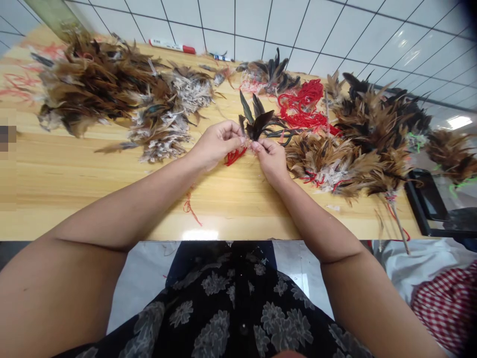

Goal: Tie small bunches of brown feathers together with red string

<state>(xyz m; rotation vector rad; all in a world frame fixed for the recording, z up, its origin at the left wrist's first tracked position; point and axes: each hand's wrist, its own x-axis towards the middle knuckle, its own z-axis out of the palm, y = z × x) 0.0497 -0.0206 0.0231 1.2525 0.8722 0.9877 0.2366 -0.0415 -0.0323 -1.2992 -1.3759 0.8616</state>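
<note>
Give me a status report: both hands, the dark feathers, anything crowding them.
Left fingers, right fingers: pinching, close together. Dark feathers: held at base, fanned out. Crowding: brown feathers to the right, red cord farther back.

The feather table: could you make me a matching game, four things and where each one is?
1. Small dark feather bunch
2. Red-capped marker
3. Red cord heap
4. Checked cloth

A. Lower right, off the table
B. Along the tiled wall
C. Between left hand and right hand
D. Beyond the right hand

Pairs: 1-C, 2-B, 3-D, 4-A
</note>
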